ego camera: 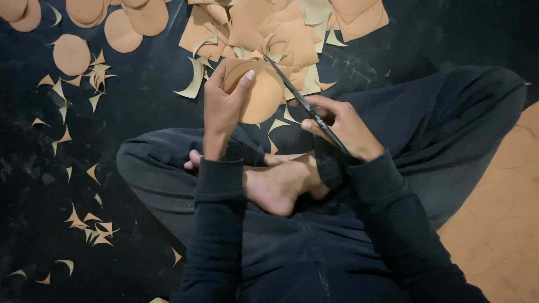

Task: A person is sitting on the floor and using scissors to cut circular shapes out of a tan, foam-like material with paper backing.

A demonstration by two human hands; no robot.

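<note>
My left hand (223, 104) pinches a tan paper piece (259, 92) with a rounded lower edge, held upright over my crossed legs. My right hand (341, 124) grips dark scissors (297, 96), whose blades point up and left and meet the top corner of that piece. I sit cross-legged in dark clothes, with a bare foot (281, 182) showing below both hands.
A heap of tan paper squares and offcuts (281, 25) lies ahead on the dark floor. Cut tan circles (72, 53) lie at the upper left. Small pointed scraps (90, 230) litter the left side. A large tan sheet (499, 224) covers the floor at right.
</note>
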